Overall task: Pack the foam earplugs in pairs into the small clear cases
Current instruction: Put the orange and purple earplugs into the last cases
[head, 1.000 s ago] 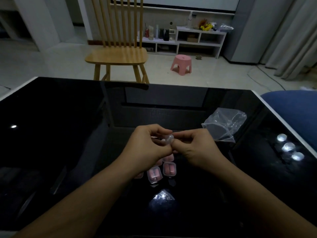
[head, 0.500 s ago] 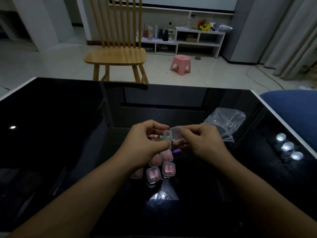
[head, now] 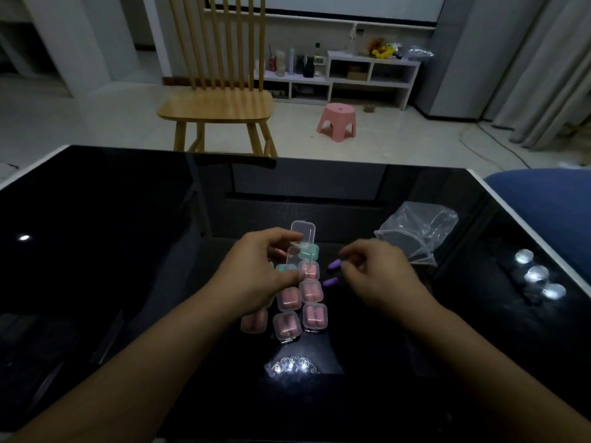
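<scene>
On the black glossy table (head: 128, 251) my left hand (head: 256, 270) holds a small clear case (head: 302, 238) with its lid flipped up, thumb and fingers curled round it. Below it lie several closed cases with pink earplugs (head: 315, 316) and two with green earplugs (head: 309, 251). Two loose purple earplugs (head: 335, 264) lie on the table just right of the cases. My right hand (head: 374, 276) hovers over them with fingers loosely curled, fingertips near the upper purple plug, holding nothing that I can see.
A crumpled clear plastic bag (head: 415, 231) lies to the right of my hands. A wooden chair (head: 220, 103) stands beyond the far table edge, a pink stool (head: 337, 121) behind it. A blue cushion (head: 543, 199) borders the table's right side.
The case lid has been opened. My right hand let go of the case and moved right and down towards the purple earplugs. My left hand keeps the open case.
</scene>
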